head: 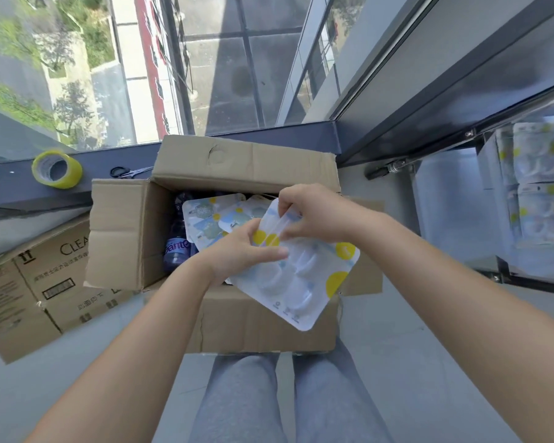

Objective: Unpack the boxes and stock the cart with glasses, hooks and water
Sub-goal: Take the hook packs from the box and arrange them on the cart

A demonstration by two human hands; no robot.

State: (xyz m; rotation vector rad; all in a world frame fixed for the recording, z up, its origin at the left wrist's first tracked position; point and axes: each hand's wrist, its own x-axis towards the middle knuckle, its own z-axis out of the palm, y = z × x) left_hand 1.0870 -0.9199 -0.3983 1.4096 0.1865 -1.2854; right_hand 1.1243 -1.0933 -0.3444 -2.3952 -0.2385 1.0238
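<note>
Much of the open cardboard box (211, 238) was hidden behind the two hands and the blister pack (304, 276) they held over it, so its right side and floor could not be made out. The clear bubbles on that pack were too washed out to show their contents; they were possibly the hooks. The left hand (240, 251) gripped the pack at its left edge, thumb laid across the front, and the right hand (314, 212) pinched the pack's upper end with curled fingers. Inside the box, more packs (211, 215) of the same white, blue and yellow kind lay overlapped against the far wall, and dark water bottles (176, 247) stood in the left part, one label only partly legible. A second, printed carton (29, 289) lay just left of the box, cut off by the frame edge. On the window ledge behind sat a roll of yellow tape (56, 169) and black scissors (125, 172), the blades tucked behind a box flap. At far right, stacked packs (538, 183) showed through a glass panel, blurred and cropped.
</note>
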